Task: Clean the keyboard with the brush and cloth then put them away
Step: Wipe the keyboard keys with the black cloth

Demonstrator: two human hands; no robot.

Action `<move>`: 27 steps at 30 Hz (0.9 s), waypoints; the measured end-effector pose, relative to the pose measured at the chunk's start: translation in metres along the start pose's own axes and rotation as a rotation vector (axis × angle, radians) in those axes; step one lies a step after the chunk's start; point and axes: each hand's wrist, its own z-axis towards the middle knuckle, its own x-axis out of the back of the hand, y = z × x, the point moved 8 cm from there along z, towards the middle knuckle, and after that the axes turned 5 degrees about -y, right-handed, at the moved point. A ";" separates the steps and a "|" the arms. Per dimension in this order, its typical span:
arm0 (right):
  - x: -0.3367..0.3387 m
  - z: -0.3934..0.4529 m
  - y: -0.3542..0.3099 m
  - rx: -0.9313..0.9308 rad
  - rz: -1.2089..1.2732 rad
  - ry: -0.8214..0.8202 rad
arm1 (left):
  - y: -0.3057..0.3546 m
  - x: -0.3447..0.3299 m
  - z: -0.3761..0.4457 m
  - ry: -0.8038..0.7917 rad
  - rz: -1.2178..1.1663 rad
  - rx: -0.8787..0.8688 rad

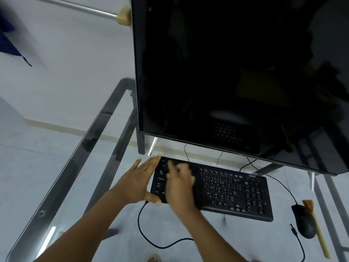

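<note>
A black keyboard (236,191) lies on the glass table below the monitor. My left hand (139,178) spans its left end, fingers straight along the edge and thumb hooked on the front corner. My right hand (179,184), blurred by motion, presses flat on the left part of the keys. Under it lies a dark cloth (196,188), which hides the key legends in a strip there. A brush (319,231) with a pale handle and tan bristles lies at the far right, apart from both hands and partly behind the mouse.
A large dark monitor (236,72) overhangs the rear of the keyboard. A black mouse (304,222) sits right of the keyboard. A loose black cable (151,241) loops in front. The glass table's edge (62,176) runs diagonally at left.
</note>
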 end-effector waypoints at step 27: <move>0.052 -0.018 0.115 -0.315 0.040 0.194 | 0.029 0.008 0.007 -0.007 0.190 -0.001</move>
